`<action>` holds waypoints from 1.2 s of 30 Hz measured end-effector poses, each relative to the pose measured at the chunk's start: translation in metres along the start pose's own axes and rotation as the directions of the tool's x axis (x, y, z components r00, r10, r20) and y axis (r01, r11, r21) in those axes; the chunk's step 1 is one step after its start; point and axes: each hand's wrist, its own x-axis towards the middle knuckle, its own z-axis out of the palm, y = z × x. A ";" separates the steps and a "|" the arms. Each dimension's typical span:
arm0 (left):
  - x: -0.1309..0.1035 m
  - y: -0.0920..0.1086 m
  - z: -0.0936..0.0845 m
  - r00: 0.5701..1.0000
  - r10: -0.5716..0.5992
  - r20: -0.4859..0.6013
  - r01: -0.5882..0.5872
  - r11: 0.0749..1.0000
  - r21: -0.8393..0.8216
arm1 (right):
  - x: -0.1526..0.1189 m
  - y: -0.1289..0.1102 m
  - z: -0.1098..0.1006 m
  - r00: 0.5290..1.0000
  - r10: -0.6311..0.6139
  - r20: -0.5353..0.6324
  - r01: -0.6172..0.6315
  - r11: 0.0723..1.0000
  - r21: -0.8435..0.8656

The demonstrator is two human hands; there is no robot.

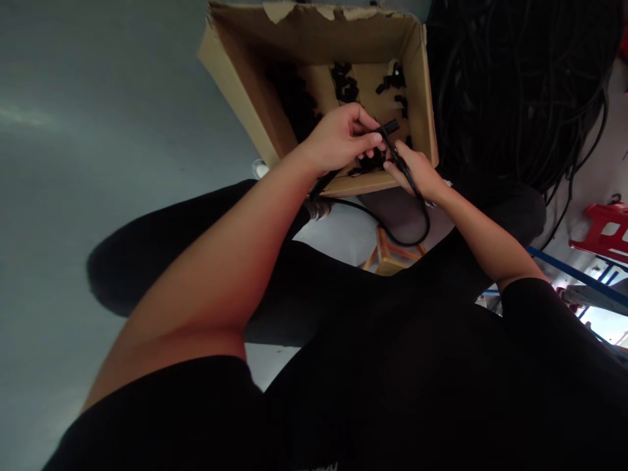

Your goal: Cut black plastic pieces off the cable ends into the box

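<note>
A black cable (422,216) hangs in a loop below both hands, over the near edge of a cardboard box (235,85). My left hand (343,137) pinches the cable near its end, where a short black piece (390,127) sticks out past the fingertips. Close by on the right, my right hand (415,171) has its fingers closed round the cable just below that end. Inside the box lie many small black pieces (345,84), heaped along its left side and scattered over the bottom.
To the right of the box rises a large pile of black cables (520,85). A wooden stool (390,261) stands below the box between the legs. Red plastic stool (608,229) and blue bars (579,273) are at the far right.
</note>
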 end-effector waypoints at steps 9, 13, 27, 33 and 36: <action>-0.004 0.003 0.003 0.982 0.130 -0.135 -0.097 0.969 0.225 | 0.001 -0.006 -0.005 0.998 0.034 -0.057 -0.035 0.999 -0.021; -0.006 0.003 0.008 0.997 0.060 -0.051 -0.051 0.987 0.152 | 0.004 0.003 -0.003 0.998 -0.021 -0.051 0.019 0.999 -0.028; -0.003 0.012 -0.018 0.994 0.000 0.106 -0.022 0.979 0.203 | -0.002 -0.004 -0.005 0.998 0.051 -0.047 -0.054 0.997 -0.055; -0.004 0.006 -0.011 0.981 -0.029 0.192 -0.026 0.959 0.282 | -0.001 -0.013 -0.011 0.999 -0.021 0.026 0.023 0.999 -0.041; -0.003 0.004 -0.014 0.983 -0.036 0.179 -0.016 0.960 0.280 | -0.002 -0.017 -0.013 0.999 0.045 0.007 -0.045 0.998 -0.032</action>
